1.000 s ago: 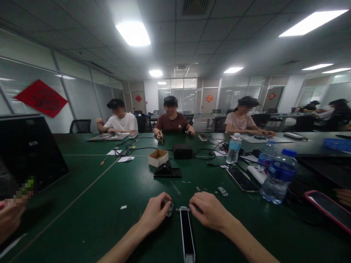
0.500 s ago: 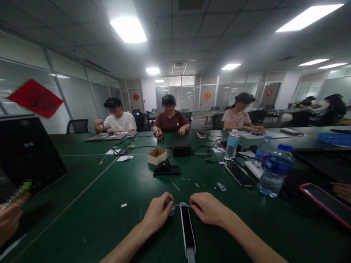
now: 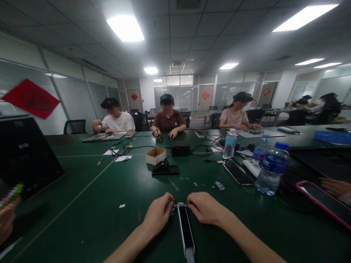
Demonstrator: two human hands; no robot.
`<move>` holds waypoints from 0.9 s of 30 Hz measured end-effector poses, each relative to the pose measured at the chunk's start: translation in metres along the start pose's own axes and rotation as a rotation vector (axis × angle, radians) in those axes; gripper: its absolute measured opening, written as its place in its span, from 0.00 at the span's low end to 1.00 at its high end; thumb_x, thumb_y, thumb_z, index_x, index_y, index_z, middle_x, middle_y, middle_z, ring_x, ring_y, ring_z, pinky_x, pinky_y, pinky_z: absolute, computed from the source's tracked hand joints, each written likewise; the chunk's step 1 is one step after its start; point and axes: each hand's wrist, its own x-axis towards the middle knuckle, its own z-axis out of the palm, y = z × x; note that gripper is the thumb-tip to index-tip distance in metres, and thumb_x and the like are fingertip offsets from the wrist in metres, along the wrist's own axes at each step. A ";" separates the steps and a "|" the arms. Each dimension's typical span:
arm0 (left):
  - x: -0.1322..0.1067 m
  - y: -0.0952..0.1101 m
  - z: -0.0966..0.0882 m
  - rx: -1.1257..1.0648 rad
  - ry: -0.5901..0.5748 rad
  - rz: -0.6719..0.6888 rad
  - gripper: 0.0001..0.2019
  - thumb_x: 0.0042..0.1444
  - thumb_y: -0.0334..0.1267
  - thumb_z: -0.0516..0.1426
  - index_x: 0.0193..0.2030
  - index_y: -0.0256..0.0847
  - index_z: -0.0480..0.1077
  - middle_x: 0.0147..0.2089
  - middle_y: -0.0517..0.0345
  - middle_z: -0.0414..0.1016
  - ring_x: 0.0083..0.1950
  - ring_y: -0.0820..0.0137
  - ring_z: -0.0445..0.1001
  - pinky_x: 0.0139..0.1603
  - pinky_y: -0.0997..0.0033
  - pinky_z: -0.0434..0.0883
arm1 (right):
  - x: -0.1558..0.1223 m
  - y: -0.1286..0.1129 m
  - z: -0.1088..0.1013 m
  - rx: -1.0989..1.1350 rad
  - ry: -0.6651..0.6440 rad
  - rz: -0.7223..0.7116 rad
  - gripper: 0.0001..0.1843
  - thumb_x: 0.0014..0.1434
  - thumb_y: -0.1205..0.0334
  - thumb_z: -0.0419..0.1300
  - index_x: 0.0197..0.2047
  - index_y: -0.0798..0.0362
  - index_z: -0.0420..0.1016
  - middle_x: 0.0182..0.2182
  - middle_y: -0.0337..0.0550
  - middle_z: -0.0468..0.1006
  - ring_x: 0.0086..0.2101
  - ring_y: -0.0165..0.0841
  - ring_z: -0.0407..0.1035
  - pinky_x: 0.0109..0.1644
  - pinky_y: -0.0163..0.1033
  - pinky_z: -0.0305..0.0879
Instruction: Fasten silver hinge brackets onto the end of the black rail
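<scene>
My left hand (image 3: 158, 212) is closed, thumb against fingers, on a small grey metal part (image 3: 172, 211) that shows only in part. Close by on the right, my right hand (image 3: 205, 209) is pinched at the top end of a long narrow bar (image 3: 186, 228) with a black face and a silver-white frame. What its fingertips hold is hidden. The bar lies lengthwise between my forearms, and its grey lower end runs out of the picture. Beyond my hands lie another small grey metal piece (image 3: 219, 186) and several tiny rings (image 3: 195, 184).
A black stand (image 3: 165, 168) sits before an open cardboard box (image 3: 155, 156) and a black box (image 3: 180, 148). To the right are water bottles (image 3: 271, 171), a phone (image 3: 238, 173) and a pink-edged phone (image 3: 323, 201). Co-workers sit opposite; other people's hands show at both sides.
The view has shifted slightly, so most things sit a little further left. My hands keep nearly the same hold at the bar's top end. Across the table, a co-worker's hands have come closer together.
</scene>
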 end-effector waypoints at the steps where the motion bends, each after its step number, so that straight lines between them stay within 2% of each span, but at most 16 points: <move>1: 0.000 0.000 0.000 0.020 0.003 0.007 0.08 0.64 0.32 0.47 0.42 0.42 0.66 0.38 0.57 0.73 0.38 0.67 0.73 0.37 0.72 0.66 | 0.000 0.000 0.000 -0.007 0.004 -0.006 0.10 0.61 0.65 0.51 0.40 0.54 0.74 0.36 0.45 0.76 0.37 0.35 0.70 0.42 0.38 0.65; 4: -0.001 0.001 0.001 0.066 0.011 0.018 0.09 0.64 0.31 0.46 0.41 0.41 0.67 0.42 0.55 0.72 0.42 0.66 0.72 0.42 0.69 0.67 | 0.000 0.000 0.001 -0.028 0.014 -0.030 0.10 0.61 0.65 0.50 0.40 0.54 0.73 0.36 0.45 0.76 0.36 0.34 0.70 0.41 0.38 0.65; 10: -0.002 0.003 0.000 0.109 0.029 0.051 0.10 0.61 0.28 0.46 0.40 0.41 0.67 0.42 0.53 0.72 0.44 0.64 0.70 0.45 0.66 0.65 | 0.000 0.004 -0.002 -0.078 0.051 -0.046 0.10 0.61 0.62 0.52 0.39 0.53 0.73 0.34 0.43 0.76 0.35 0.34 0.70 0.41 0.37 0.64; 13: -0.003 0.009 -0.004 0.130 -0.003 0.003 0.09 0.58 0.28 0.48 0.40 0.40 0.67 0.42 0.53 0.72 0.43 0.63 0.70 0.44 0.66 0.65 | 0.000 0.015 -0.009 -0.137 0.119 0.091 0.12 0.63 0.59 0.51 0.43 0.53 0.73 0.38 0.46 0.75 0.39 0.36 0.70 0.43 0.39 0.64; 16: -0.005 0.015 -0.008 0.141 -0.032 -0.018 0.07 0.57 0.29 0.50 0.39 0.40 0.67 0.42 0.53 0.71 0.43 0.63 0.69 0.43 0.66 0.65 | 0.001 0.035 -0.014 -0.266 0.214 0.318 0.14 0.63 0.62 0.51 0.49 0.55 0.71 0.45 0.52 0.73 0.46 0.40 0.67 0.48 0.43 0.63; 20: -0.005 0.016 -0.009 0.162 -0.031 0.026 0.07 0.57 0.30 0.50 0.38 0.40 0.68 0.43 0.53 0.71 0.44 0.62 0.68 0.45 0.64 0.65 | 0.000 0.062 -0.014 -0.291 0.224 0.571 0.17 0.60 0.65 0.54 0.52 0.57 0.68 0.50 0.58 0.69 0.50 0.45 0.65 0.49 0.46 0.64; 27: -0.005 0.013 -0.009 0.144 -0.030 0.031 0.07 0.57 0.30 0.50 0.39 0.40 0.69 0.46 0.53 0.70 0.46 0.62 0.68 0.45 0.64 0.66 | -0.004 0.074 -0.015 -0.169 0.196 0.614 0.14 0.59 0.72 0.52 0.48 0.54 0.70 0.45 0.54 0.73 0.45 0.40 0.71 0.43 0.41 0.70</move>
